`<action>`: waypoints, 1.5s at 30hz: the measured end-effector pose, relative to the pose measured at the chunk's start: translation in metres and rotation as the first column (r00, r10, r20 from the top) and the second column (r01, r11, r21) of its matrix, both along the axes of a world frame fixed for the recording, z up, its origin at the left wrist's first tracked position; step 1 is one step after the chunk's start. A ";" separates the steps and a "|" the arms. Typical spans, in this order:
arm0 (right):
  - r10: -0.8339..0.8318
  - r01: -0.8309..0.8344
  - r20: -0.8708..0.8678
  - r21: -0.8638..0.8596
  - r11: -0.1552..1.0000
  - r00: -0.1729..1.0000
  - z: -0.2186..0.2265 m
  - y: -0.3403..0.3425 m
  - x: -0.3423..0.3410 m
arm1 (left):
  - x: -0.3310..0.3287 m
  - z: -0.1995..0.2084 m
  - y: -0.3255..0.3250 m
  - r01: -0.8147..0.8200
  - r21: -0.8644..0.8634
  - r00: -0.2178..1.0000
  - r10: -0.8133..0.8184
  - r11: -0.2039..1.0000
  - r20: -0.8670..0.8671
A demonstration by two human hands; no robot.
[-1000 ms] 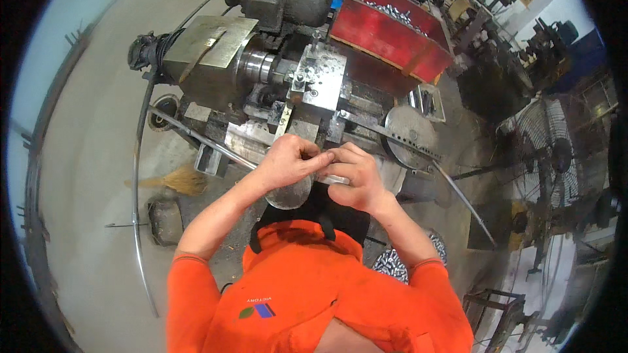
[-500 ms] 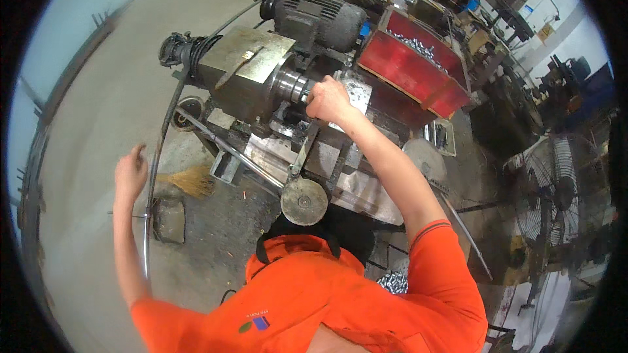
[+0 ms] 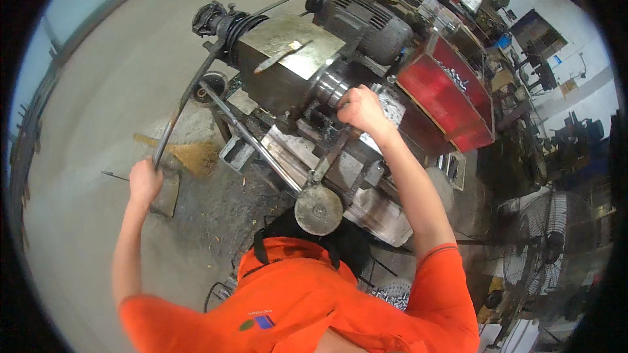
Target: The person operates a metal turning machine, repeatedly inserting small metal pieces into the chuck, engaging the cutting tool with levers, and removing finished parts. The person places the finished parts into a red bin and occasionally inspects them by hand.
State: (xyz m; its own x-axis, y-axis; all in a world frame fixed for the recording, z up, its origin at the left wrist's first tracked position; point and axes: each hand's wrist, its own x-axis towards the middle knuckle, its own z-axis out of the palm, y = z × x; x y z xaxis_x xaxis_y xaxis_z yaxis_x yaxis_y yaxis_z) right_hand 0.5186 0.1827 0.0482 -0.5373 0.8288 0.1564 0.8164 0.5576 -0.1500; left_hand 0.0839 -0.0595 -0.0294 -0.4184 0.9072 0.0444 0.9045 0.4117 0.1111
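At the left, my left hand (image 3: 145,182) is wrapped round the lower end of a long metal lever (image 3: 175,117), which runs up to the rear of the lathe's headstock (image 3: 278,59). My right hand (image 3: 362,111) is closed at the front of the shiny round spindle (image 3: 329,87). Its fingertips point down by the spindle mouth, and whatever they pinch is hidden. Below that hand lie the machine's slides and a flat bar. A second bright rod (image 3: 258,147) slants towards a round handwheel (image 3: 318,210) just in front of my body.
Behind the spindle stands a red metal bin (image 3: 445,95) with small shiny parts inside. A motor (image 3: 366,23) sits beyond the headstock. On the floor at the left lie a straw broom (image 3: 196,157) and a dustpan (image 3: 167,193). A caged fan (image 3: 546,242) stands at the right.
My left hand, off the lever before with fingers raised, has closed round its lower end. My right hand stays at the spindle. The whole view has shifted, with the machine now farther right.
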 end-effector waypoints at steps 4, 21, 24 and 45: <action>0.006 -0.006 -0.036 -0.016 1.000 0.999 0.002 -0.004 0.003 | -0.079 -0.003 0.007 0.035 0.007 0.984 -0.034 0.999 -0.174; 0.053 -0.041 -0.096 0.122 0.992 0.994 0.003 -0.025 0.019 | -0.037 -0.018 0.117 0.202 0.717 0.969 -0.243 0.667 -0.048; 0.261 -0.159 -0.268 0.347 0.924 0.927 0.019 -0.058 0.037 | 0.004 -0.121 0.137 0.068 0.172 0.846 -0.148 0.983 0.512; -0.925 0.985 0.369 0.103 0.140 0.093 -0.137 -0.436 0.495 | 0.022 -0.096 0.173 0.097 0.231 0.626 -0.239 0.968 0.742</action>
